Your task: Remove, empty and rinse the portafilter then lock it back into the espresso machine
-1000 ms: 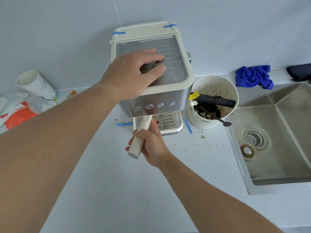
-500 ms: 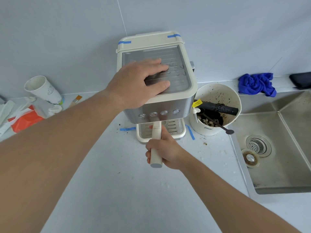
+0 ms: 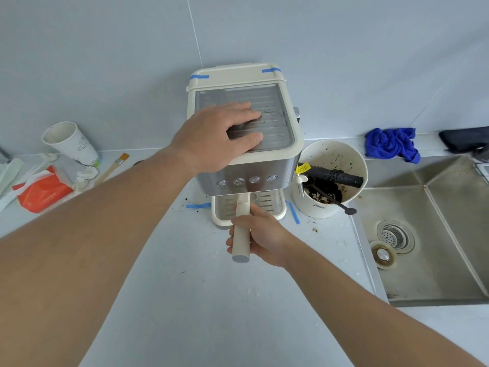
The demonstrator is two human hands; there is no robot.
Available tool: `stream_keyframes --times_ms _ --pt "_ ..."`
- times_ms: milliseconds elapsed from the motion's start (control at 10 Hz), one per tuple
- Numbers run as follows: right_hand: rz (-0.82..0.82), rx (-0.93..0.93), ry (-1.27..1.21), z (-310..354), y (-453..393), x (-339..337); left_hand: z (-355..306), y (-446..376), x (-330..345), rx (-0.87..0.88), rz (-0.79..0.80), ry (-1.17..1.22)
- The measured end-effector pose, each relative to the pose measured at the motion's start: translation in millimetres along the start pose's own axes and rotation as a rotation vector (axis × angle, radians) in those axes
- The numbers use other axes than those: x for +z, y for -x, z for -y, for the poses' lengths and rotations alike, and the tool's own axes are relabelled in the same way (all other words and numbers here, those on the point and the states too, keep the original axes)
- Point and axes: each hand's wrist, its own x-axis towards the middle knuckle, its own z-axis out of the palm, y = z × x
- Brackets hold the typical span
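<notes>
**A:** Where are the hands?

**B:** Well apart, one above the other. The left hand (image 3: 219, 136) lies flat with its fingers straight on top of the espresso machine (image 3: 244, 133), pressing down on the ribbed cup tray as if to steady it. The right hand (image 3: 260, 235) sits lower and nearer the person, its fingers curled round the handle of the portafilter (image 3: 242, 229).

**A:** And the portafilter itself?

**B:** Its head is up under the front of the machine, hidden behind the row of buttons, above the drip tray (image 3: 275, 210). Only the cream handle shows. Its long axis runs almost straight out from the machine towards the person, tilted a little to the left at the near end.

**A:** So is it locked or loose?

**B:** I cannot tell from this view; the joint is out of sight. My guess is that the handle pointing straight out means it is at or close to the locked position.

**A:** Which hand does the work?

**B:** The right one, since it alone has the handle. Any turn swings that handle sideways across the worktop (image 3: 211, 300) while the left keeps the machine from twisting.

**A:** Where would the rest happen?

**B:** To the right: the knock bucket (image 3: 352, 197) stands just beside the machine, the sink (image 3: 436, 260) beyond it.
</notes>
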Motion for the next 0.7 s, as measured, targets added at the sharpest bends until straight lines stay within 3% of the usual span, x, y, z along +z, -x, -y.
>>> stream_keyframes --times_ms 500,700 --pt "-0.171 -0.003 -0.114 14.4 34.7 -21.2 -6.8 5.2 3.4 -0.034 -0.056 -0.060" --pt "-0.180 -0.159 -0.043 38.3 75.0 -36.6 -14.5 9.7 1.2 -0.008 -0.039 -0.104"
